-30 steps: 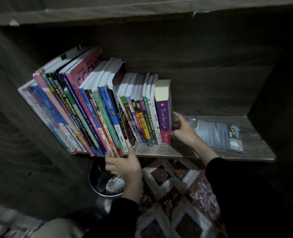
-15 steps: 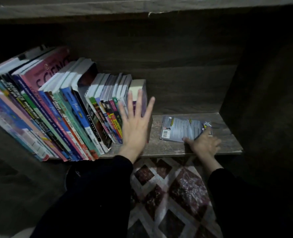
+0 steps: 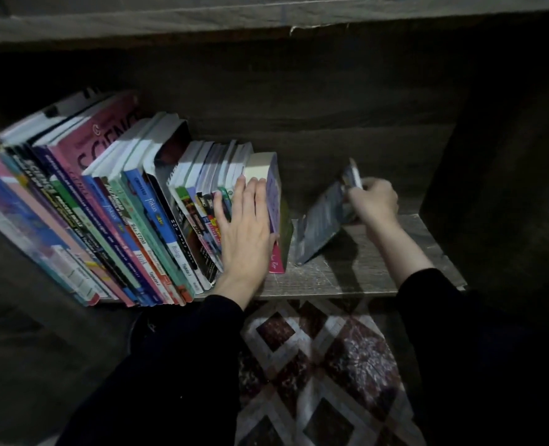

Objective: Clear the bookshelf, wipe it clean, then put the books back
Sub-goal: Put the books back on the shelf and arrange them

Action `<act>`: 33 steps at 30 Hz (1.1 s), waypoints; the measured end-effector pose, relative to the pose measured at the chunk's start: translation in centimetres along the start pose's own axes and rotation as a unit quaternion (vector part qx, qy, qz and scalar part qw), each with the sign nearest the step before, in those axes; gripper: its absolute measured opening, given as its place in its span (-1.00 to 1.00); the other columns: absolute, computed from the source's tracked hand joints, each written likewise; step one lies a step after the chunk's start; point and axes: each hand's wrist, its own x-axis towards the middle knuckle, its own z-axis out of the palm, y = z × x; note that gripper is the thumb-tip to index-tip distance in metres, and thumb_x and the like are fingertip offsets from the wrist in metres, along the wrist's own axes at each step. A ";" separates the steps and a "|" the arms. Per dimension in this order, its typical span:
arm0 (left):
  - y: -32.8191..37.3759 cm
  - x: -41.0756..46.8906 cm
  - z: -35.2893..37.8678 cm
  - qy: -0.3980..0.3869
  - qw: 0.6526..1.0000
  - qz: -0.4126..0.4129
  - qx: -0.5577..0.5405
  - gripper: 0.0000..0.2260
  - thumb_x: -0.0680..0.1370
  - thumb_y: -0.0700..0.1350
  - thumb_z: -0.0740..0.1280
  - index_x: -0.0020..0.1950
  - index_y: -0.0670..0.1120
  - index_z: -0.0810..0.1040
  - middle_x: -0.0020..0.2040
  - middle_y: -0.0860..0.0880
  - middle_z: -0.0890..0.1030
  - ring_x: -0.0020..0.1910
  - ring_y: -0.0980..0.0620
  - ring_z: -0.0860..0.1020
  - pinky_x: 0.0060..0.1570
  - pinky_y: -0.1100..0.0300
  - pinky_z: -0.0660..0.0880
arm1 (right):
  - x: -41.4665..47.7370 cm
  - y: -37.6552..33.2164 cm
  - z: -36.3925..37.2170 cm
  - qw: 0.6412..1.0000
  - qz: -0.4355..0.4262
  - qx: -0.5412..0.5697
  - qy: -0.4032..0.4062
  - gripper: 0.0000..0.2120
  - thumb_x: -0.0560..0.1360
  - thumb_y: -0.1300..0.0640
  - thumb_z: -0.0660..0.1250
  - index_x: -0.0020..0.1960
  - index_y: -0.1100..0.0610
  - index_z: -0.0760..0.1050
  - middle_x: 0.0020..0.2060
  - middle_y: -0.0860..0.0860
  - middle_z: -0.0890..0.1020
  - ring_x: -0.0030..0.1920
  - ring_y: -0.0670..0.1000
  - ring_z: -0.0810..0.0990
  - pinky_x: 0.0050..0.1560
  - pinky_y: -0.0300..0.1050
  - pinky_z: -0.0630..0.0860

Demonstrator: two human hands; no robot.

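The row of books (image 3: 121, 220) stands on the shelf (image 3: 363, 278), filling it from the left end to about the middle, spines towards the front edge and all leaning to the left. The last one on the right is a thick purple book (image 3: 274, 201), close to upright. The left grip (image 3: 245, 230), a bare hand, lies flat with straight fingers on the spines of the small books just left of the purple one, thumb side touching that book; it presses and grasps nothing. To the right, apart from the row, a thin grey book (image 3: 319, 226) is tilted up on its lower edge, which rests on the shelf near the middle. The right grip (image 3: 374, 201) is clenched on its raised upper edge, fingers curled round it; that part is blurred. Both arms wear dark sleeves. The side wall (image 3: 492, 188) closes the shelf's right end, and a board (image 3: 266, 20) runs above. Below the front edge lies a rug (image 3: 331, 365) with a diamond pattern.
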 end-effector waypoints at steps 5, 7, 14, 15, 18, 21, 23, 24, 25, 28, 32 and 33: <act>-0.7 0.0 -0.5 0.005 0.999 0.016 -0.039 -0.19 0.53 0.10 0.33 0.56 -0.18 -0.08 0.57 -0.10 0.06 0.55 -0.06 -0.06 0.44 -0.09 -0.21 | -3.8 -4.7 3.5 0.963 -0.126 -0.084 -0.224 -0.64 0.52 -0.25 0.23 -0.01 0.00 0.61 -0.01 0.12 0.61 0.01 0.07 0.57 -0.13 -0.16 0.50; -1.3 -0.4 -0.3 0.041 0.997 0.039 -0.059 -0.21 0.51 0.00 0.37 0.56 -0.21 -0.02 0.56 -0.13 0.12 0.55 -0.07 0.00 0.45 -0.06 -0.19 | -4.5 -4.1 4.6 0.948 -0.116 -0.058 -0.291 -0.54 0.57 -0.28 0.10 0.17 0.00 0.58 0.18 0.10 0.58 0.20 0.07 0.52 0.06 -0.17 0.44; -3.1 -3.6 0.8 0.113 0.962 0.034 -0.246 -0.42 0.53 -0.28 0.30 0.52 -0.15 0.19 0.53 -0.11 0.22 0.54 -0.03 0.04 0.50 0.01 -0.01 | -5.2 -2.1 5.7 0.962 -0.099 -0.014 -0.254 -0.42 0.60 -0.27 -0.06 0.45 0.02 0.34 0.42 0.08 0.39 0.43 0.13 0.32 0.37 0.00 0.25; -3.2 -4.0 0.7 0.112 0.959 0.026 -0.260 -0.44 0.54 -0.26 0.29 0.52 -0.14 0.21 0.53 -0.10 0.22 0.54 -0.02 0.04 0.49 0.02 0.00 | -5.3 -2.2 5.7 0.966 -0.097 -0.003 -0.241 -0.42 0.60 -0.27 -0.06 0.45 0.04 0.33 0.42 0.09 0.39 0.43 0.13 0.32 0.38 0.02 0.26; -3.5 -4.8 0.4 0.111 0.952 0.007 -0.285 -0.49 0.55 -0.22 0.25 0.50 -0.12 0.25 0.50 -0.10 0.27 0.52 -0.03 0.08 0.46 0.06 0.01 | -5.5 -2.7 5.4 0.977 -0.098 0.026 -0.189 -0.46 0.62 -0.22 -0.03 0.44 0.08 0.33 0.39 0.11 0.42 0.40 0.14 0.35 0.35 0.02 0.27; -3.8 -5.3 -0.4 0.123 0.948 -0.009 -0.292 -0.54 0.54 -0.23 0.29 0.45 -0.13 0.35 0.44 -0.13 0.34 0.48 -0.05 0.13 0.45 0.16 0.02 | -5.7 -3.4 5.0 0.983 -0.126 0.015 -0.129 -0.52 0.63 -0.16 0.05 0.43 0.07 0.34 0.36 0.13 0.45 0.37 0.15 0.38 0.34 0.01 0.29; -4.5 -5.5 -1.2 0.140 0.945 -0.008 -0.295 -0.58 0.53 -0.25 0.29 0.40 -0.13 0.40 0.41 -0.14 0.37 0.46 -0.07 0.18 0.44 0.18 0.06 | -6.2 -4.0 5.2 0.975 -0.202 -0.005 -0.087 -0.58 0.62 -0.09 0.14 0.39 0.10 0.39 0.29 0.17 0.49 0.32 0.17 0.40 0.33 0.00 0.31; -4.9 -5.6 -1.6 0.148 0.944 -0.007 -0.296 -0.60 0.53 -0.26 0.29 0.38 -0.13 0.41 0.39 -0.13 0.39 0.44 -0.08 0.21 0.43 0.16 0.10 | -6.8 -4.4 5.4 0.964 -0.255 -0.018 -0.068 -0.62 0.61 -0.02 0.19 0.36 0.11 0.43 0.26 0.18 0.49 0.31 0.18 0.39 0.32 -0.03 0.29; -5.6 -5.7 -2.0 0.157 0.942 -0.009 -0.297 -0.61 0.52 -0.27 0.29 0.36 -0.13 0.43 0.37 -0.13 0.40 0.43 -0.08 0.23 0.42 0.14 0.13 | -7.6 -5.0 5.8 0.948 -0.314 -0.029 -0.051 -0.66 0.59 0.05 0.23 0.33 0.12 0.46 0.24 0.19 0.49 0.29 0.18 0.38 0.31 -0.04 0.27; -8.3 -6.1 -3.4 0.190 0.938 -0.035 -0.288 -0.65 0.49 -0.30 0.30 0.27 -0.17 0.49 0.27 -0.14 0.46 0.34 -0.09 0.32 0.38 0.14 0.21 | -10.8 -7.4 7.7 0.888 -0.457 -0.029 -0.030 -0.68 0.50 0.13 0.24 0.22 0.13 0.55 0.18 0.19 0.50 0.24 0.17 0.39 0.29 0.00 0.30; -13.1 -6.8 -5.3 0.235 0.929 -0.106 -0.267 -0.74 0.46 -0.29 0.27 0.14 -0.19 0.52 0.11 -0.14 0.50 0.18 -0.08 0.40 0.26 0.23 0.23 | -14.7 -10.5 11.3 0.837 -0.544 -0.020 -0.063 -0.68 0.45 0.21 0.27 0.19 0.16 0.55 0.14 0.17 0.52 0.22 0.16 0.40 0.25 0.00 0.32; -14.3 -7.0 -5.8 0.246 0.924 -0.129 -0.262 -0.75 0.45 -0.30 0.26 0.12 -0.19 0.51 0.09 -0.14 0.50 0.15 -0.08 0.41 0.21 0.25 0.23 | -15.6 -11.3 12.1 0.829 -0.553 -0.030 -0.076 -0.65 0.45 0.21 0.27 0.23 0.17 0.52 0.18 0.16 0.51 0.25 0.15 0.38 0.27 0.01 0.31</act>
